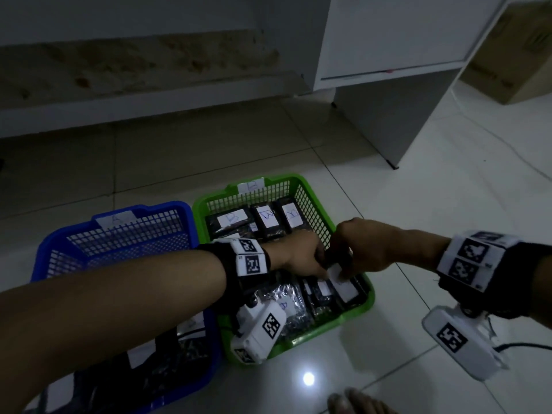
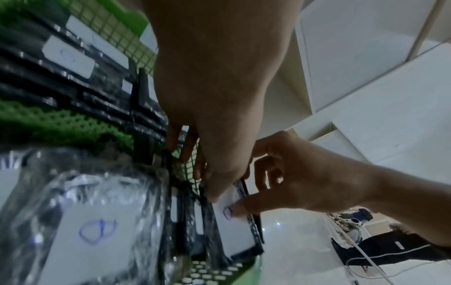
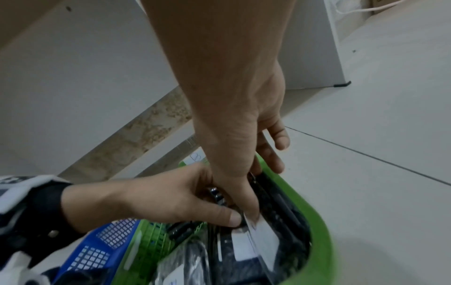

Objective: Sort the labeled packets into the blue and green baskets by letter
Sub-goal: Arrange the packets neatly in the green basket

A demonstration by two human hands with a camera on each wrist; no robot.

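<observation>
- Green basket (image 1: 301, 186) sat on the tiled floor (image 1: 418, 204), touching the blue basket (image 1: 143, 209) on its left; a white tag marked "B" (image 1: 251, 185) was fixed to its far rim, and a tag marked "A" (image 1: 116, 220) to the blue one's far rim.
- Black packets filled the green basket; three along its far wall showed white "B" labels (image 1: 266, 217).
- Both hands met over the green basket's right near corner, on one black packet with a white label (image 1: 343, 286) standing on edge among its neighbours.
- The left hand (image 1: 298, 255) had its fingers curled down, thumb (image 3: 231, 218) and fingertips pinching the packet's upper edge.
- The right hand (image 1: 367, 249) also curled onto that packet, its thumb (image 2: 240, 207) pressed on the white label and fingers bent behind it.
- The letter under the thumb could not be read in full.
- More black packets with white labels (image 1: 191, 325) lay in the blue basket, partly hidden by the left forearm.
- A white cabinet (image 1: 397, 37) stood beyond the green basket.
</observation>
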